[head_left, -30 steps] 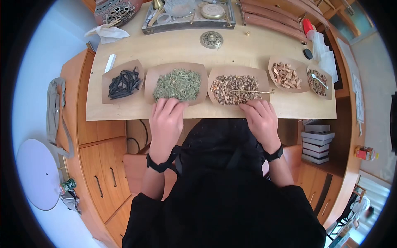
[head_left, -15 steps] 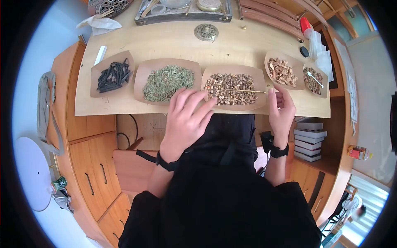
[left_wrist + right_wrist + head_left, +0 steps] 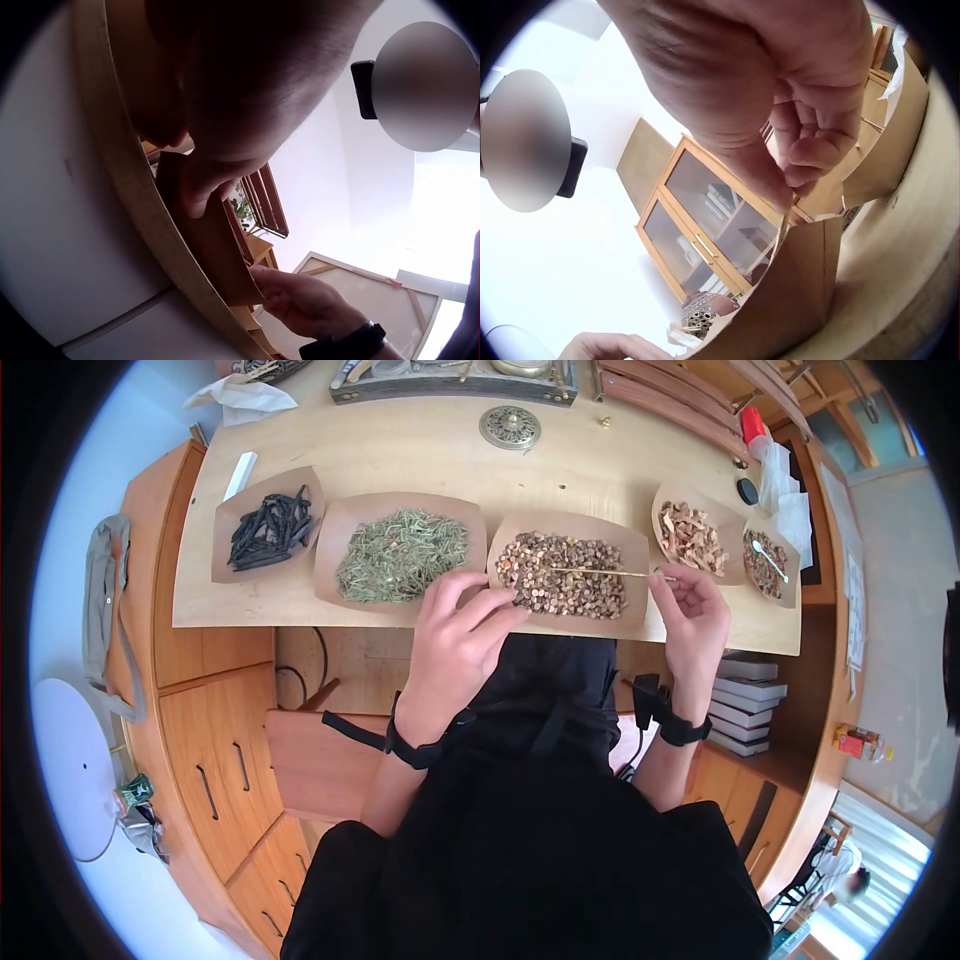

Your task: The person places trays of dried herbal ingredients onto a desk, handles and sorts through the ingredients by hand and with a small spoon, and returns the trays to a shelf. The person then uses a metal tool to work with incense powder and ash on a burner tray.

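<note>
Hands apart, both at the near side of the table (image 3: pixel 560 470). Right hand (image 3: pixel 697 625) pinches the right end of a thin brass-colored stick (image 3: pixel 600 571) between thumb and fingers; the stick lies across the brown-bits tray (image 3: pixel 637 550), over the brown bits (image 3: pixel 570 585), its left end on or just above them, can't tell which. Left hand (image 3: pixel 455 655) is at the near left corner of that same tray, thumb against the outer wall, index fingertip at the rim; looks like a pinch on the tray, though the left wrist view is dark there. Green-herb tray (image 3: pixel 333 540) sits just left of the brown-bits tray, near the left hand's fingers. Left of that, a tray (image 3: pixel 225 540) of black sticks (image 3: pixel 272 530), white strip (image 3: pixel 240 475) on the far side of it. To the right of the brown-bits tray, a tray (image 3: pixel 730 528) of tan chips (image 3: pixel 690 535), then a small tray (image 3: pixel 787 592) of mixed bits with a white spoon (image 3: pixel 768 552) on top. Far side: round openwork metal lid (image 3: pixel 510 427) in the middle, dark-framed tray (image 3: pixel 450 392) beyond it, white cloth or paper (image 3: pixel 240 398) at far left, black round cap (image 3: pixel 746 490) at right. Dark bands on both wrists.
</note>
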Demonstrator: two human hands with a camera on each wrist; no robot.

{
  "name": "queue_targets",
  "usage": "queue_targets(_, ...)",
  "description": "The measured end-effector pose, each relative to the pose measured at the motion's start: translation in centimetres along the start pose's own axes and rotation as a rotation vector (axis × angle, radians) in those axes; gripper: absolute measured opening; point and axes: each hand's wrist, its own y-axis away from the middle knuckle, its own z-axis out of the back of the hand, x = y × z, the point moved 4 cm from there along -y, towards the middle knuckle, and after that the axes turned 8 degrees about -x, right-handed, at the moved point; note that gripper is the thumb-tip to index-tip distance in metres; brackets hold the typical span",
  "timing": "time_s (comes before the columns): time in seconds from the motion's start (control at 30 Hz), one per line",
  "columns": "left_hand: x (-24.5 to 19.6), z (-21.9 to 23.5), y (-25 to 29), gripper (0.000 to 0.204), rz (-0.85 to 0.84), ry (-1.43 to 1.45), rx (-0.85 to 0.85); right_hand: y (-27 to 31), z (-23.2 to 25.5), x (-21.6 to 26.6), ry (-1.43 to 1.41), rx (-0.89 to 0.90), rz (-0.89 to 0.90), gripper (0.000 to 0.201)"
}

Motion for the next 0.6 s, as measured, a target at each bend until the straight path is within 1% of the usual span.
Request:
queue_targets(0.03, 0.0, 0.1, -0.1, 0.022, 0.008, -0.002, -0.004, 0.1, 0.0, 0.2, 0.004, 0.008, 0.002, 0.019)
queue_targets(0.1, -0.1, 0.2, 0.0, 0.023, -0.008, 0.002, 0.028, 1.2, -0.4, 1.4, -0.233, 0.076, 0.103, 0.018)
queue_targets(0.13, -0.1, 0.1, 0.1, 0.023, -0.005, 0.004, 0.028, 1.8, -0.9, 1.8, -0.319, 0.098, 0.074, 0.019)
queue_targets(0.17, -0.1, 0.1, 0.2, 0.023, -0.003, 0.001, 0.023, 2.4, -1.8, 2.3, -0.387, 0.134, 0.074, 0.014)
queue_targets(0.23, 0.0, 0.0, 0.2, 0.023, -0.006, 0.005, 0.019, 2.8, -3.4, 2.7, -0.317, 0.232, 0.001, 0.014)
queue_targets(0.3, 0.1, 0.2, 0.3, 0.024, -0.006, 0.01, 0.037, 3.3, -5.0, 3.1, -0.328, 0.317, -0.042, 0.018)
queue_targets(0.37, 0.0, 0.5, 0.1, 0.026, 0.0, -0.001, 0.031, 3.5, -5.3, 3.6, -0.306, 0.347, -0.019, 0.019)
queue_targets(0.43, -0.1, 1.1, 0.0, 0.028, 0.005, -0.01, 0.027, 3.5, -4.3, 4.1, -0.171, 0.303, 0.12, 0.018)
queue_targets(0.47, -0.1, 1.6, 0.1, 0.029, -0.001, -0.039, -0.005, 3.5, -3.4, 4.1, -0.136, 0.262, 0.225, 0.017)
queue_targets(0.53, 0.2, 2.0, 0.4, 0.03, -0.002, -0.063, -0.042, 3.1, -1.3, 3.4, -0.079, 0.182, 0.265, 0.018)
queue_targets(0.6, 1.0, 2.4, 1.1, 0.032, 0.07, -0.032, -0.109, 2.8, 0.2, 2.9, -0.046, 0.093, 0.255, 0.02)
